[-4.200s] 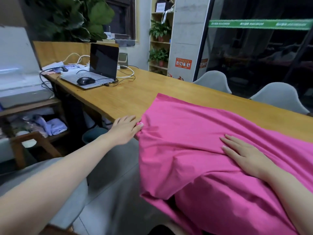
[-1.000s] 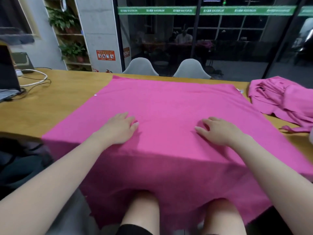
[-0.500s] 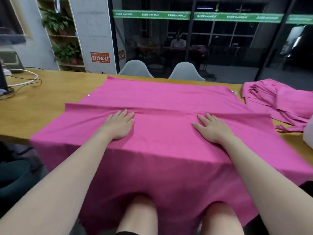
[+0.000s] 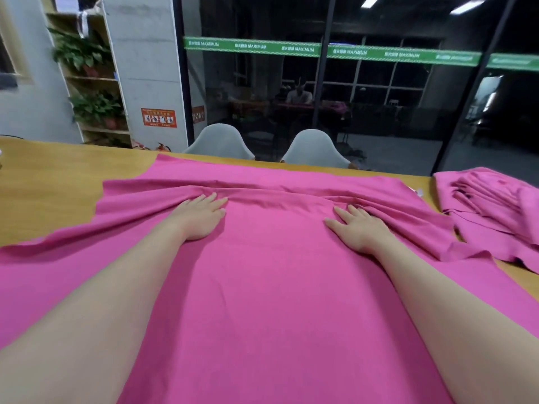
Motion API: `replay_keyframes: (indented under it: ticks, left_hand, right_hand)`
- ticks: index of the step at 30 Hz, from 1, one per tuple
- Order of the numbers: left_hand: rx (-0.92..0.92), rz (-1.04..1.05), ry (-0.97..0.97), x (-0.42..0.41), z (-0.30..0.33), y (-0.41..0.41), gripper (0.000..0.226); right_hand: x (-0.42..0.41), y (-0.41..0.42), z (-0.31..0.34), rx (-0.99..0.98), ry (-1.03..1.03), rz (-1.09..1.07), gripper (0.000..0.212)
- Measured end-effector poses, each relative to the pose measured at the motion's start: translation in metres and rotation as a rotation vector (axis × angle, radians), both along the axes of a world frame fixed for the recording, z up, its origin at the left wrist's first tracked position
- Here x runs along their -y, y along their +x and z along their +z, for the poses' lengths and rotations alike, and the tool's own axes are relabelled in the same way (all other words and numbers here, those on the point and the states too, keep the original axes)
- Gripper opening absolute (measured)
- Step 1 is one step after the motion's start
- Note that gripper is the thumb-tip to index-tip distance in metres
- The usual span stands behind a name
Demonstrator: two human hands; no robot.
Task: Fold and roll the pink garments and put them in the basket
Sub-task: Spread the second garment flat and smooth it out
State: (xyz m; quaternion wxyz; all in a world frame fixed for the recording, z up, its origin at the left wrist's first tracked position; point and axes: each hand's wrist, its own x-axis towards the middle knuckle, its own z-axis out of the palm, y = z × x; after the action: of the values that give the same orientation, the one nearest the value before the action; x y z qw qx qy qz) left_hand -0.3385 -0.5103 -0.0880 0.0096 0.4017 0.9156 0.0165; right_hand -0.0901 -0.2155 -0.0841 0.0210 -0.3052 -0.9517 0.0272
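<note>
From my head view, my left hand (image 4: 199,215) and right hand (image 4: 360,227) lie flat with straight fingers on the pink garment (image 4: 271,287) spread across the wooden table (image 4: 49,182), gripping nothing. Since half a second ago both palms have slid away from me, and the faint crease ahead of my fingertips is now a bunched ridge, so I judge the fold is starting. More pink garments (image 4: 495,205) wait at my right; I see no basket.

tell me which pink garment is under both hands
The big pink garment spread across the table's middle; the other pink garment lies bunched at the right, untouched.
</note>
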Motion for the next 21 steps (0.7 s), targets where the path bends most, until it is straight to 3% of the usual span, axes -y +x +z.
replay_keyframes:
  ticks: [6,9,15,18,21]
  left_hand:
    - [-0.028,-0.03,-0.03,-0.034,-0.005,-0.045,0.1]
    - [0.02,0.023,0.072,-0.041,-0.001,-0.043,0.06]
    - [-0.069,-0.007,0.258,-0.025,0.015,-0.004,0.042]
    - [0.002,-0.07,0.211,-0.005,0.022,0.018,0.041]
    - [0.039,-0.079,-0.003,0.024,0.031,0.049,0.059]
  right_hand:
    - [-0.038,-0.039,0.0,-0.016,0.004,0.002,0.074]
    - [-0.044,-0.047,0.001,-0.047,-0.003,0.002,0.072]
    - [-0.023,-0.026,0.008,-0.235,0.039,0.055,0.043]
    - [-0.001,-0.012,0.021,-0.128,-0.026,0.063,0.052]
    - [0.035,0.014,0.031,-0.099,-0.093,0.061,0.065]
